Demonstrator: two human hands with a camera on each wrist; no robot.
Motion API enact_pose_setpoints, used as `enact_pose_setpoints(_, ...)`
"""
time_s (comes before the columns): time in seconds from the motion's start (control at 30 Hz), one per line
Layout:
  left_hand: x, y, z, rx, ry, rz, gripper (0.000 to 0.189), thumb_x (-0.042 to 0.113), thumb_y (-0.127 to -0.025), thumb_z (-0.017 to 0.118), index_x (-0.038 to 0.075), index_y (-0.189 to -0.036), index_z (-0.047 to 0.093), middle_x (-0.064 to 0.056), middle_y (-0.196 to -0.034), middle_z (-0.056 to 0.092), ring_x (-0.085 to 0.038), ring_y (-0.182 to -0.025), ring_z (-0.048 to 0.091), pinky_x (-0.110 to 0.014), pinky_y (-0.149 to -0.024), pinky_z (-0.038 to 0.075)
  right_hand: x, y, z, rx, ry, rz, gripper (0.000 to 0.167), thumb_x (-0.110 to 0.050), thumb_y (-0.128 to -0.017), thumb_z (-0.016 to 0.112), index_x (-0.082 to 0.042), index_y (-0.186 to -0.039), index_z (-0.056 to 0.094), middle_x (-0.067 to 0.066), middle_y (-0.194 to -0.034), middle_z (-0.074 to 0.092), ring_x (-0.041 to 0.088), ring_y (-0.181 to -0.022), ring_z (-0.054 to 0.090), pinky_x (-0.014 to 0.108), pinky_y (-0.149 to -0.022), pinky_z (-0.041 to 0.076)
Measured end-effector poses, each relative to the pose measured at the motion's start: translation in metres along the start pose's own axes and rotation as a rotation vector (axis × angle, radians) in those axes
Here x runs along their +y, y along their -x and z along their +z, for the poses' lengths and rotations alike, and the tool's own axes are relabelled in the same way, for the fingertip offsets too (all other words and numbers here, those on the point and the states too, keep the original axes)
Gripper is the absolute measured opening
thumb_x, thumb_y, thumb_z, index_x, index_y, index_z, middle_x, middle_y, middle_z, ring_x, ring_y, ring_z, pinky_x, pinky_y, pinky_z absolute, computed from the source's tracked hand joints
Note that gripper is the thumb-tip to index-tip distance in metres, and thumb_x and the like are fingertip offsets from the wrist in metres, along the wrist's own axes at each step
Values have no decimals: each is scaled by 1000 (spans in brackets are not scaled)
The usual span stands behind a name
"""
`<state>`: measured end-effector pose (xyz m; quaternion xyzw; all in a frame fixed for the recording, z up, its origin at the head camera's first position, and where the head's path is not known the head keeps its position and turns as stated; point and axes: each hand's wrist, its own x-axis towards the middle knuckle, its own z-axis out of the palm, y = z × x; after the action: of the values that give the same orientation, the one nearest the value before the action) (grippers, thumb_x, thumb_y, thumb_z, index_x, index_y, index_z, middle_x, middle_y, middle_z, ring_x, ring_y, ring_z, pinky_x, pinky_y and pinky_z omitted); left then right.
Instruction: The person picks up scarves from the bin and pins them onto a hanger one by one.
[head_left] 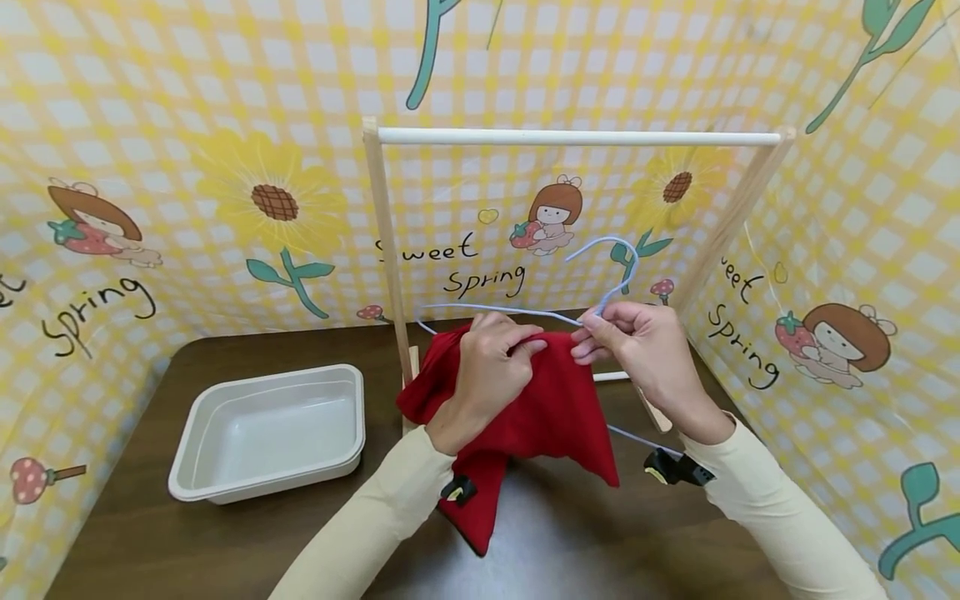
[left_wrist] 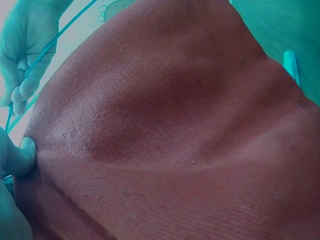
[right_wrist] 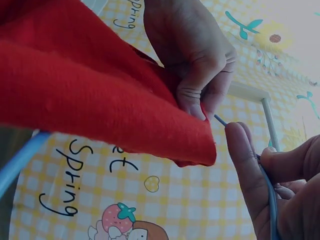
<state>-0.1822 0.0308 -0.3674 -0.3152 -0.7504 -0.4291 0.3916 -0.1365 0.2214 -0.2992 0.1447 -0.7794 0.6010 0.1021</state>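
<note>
My left hand (head_left: pixel 487 371) pinches the top edge of a red cloth (head_left: pixel 566 408) between thumb and fingers. The cloth hangs in folds, with one narrow end dropping lower at the left. To its right, my right hand (head_left: pixel 648 358) pinches a light blue wire hanger (head_left: pixel 635 267) just below its hook, which points up. One hanger arm runs left behind the left hand; another length shows below the cloth at the right. The cloth (left_wrist: pixel 150 100) fills most of the left wrist view. In the right wrist view, the left thumb presses the cloth's corner (right_wrist: pixel 207 145) close to the hanger.
A wooden rack with a white top bar (head_left: pixel 577 137) stands behind the hands. On the brown table (head_left: pixel 142 492), a pale rectangular basin (head_left: pixel 197 479) sits at the left. Yellow checked fabric (head_left: pixel 450 75) with printed flowers and figures surrounds the table at back and sides.
</note>
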Motion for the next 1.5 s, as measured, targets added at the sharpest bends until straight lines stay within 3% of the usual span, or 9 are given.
enact_pose_setpoints(0.27,3,-7,13,99,-85,-40,8,8,-87,75,5,-87,83,-7,-80,78,-22,-71,64,-38,-78,47,-2,-4,-1,43,26,10,27,-9,-97,68,15,-86,64,16,-77,74,21,-59,73,37,-64,62)
enact_pose_setpoints(0.37,4,-9,16,88,-125,-47,7,6,-85,76,5,-86,82,-7,-81,78,-23,-73,66,-38,-79,47,-4,-3,0,46,29,2,27,-9,-97,68,14,-84,64,16,-76,73,21,-57,72,37,-62,61)
enact_pose_setpoints(0.6,-5,-7,13,-168,-277,-128,13,11,-83,80,15,-95,84,-1,-91,78,-20,-89,68,-37,-84,43,-4,-6,4,32,8,-13,25,-9,-97,68,13,-87,66,8,-75,74,20,-56,70,39,-61,61)
enact_pose_setpoints(0.73,-12,-2,12,-309,-265,-136,18,7,-83,79,18,-96,84,0,-92,75,-18,-89,67,-39,-83,39,0,-8,6,31,-3,4,24,-8,-97,67,14,-86,66,7,-73,74,18,-55,70,38,-61,62)
enact_pose_setpoints(0.87,-18,2,12,-357,-150,-63,11,7,-87,77,14,-91,84,2,-86,75,-14,-81,68,-35,-76,37,4,-9,6,31,-13,8,24,-6,-97,66,14,-84,65,7,-73,73,17,-53,69,38,-59,61)
enact_pose_setpoints(1.03,-20,9,8,-325,-23,117,12,7,-90,73,11,-94,83,0,-86,76,-12,-80,69,-31,-70,38,6,-11,4,37,-29,19,23,-4,-97,66,15,-85,64,5,-72,73,16,-53,69,37,-58,61)
enact_pose_setpoints(1.13,-16,16,8,-290,-50,218,12,10,-90,73,15,-93,84,2,-86,77,-12,-80,67,-31,-72,39,5,-11,3,44,-33,26,24,-6,-97,66,15,-85,64,3,-72,73,16,-52,68,37,-58,61)
enact_pose_setpoints(1.3,-5,29,11,-253,-146,310,12,22,-89,73,23,-93,84,7,-87,77,-11,-83,65,-35,-78,38,6,-11,2,43,-42,34,26,-7,-97,67,16,-84,63,4,-72,74,16,-53,68,36,-57,61)
enact_pose_setpoints(1.5,5,44,17,-316,-209,385,24,40,-88,70,28,-105,82,9,-103,77,-12,-97,62,-38,-86,38,9,-13,2,39,-49,43,25,-7,-97,67,14,-83,64,5,-73,74,16,-54,69,37,-59,61)
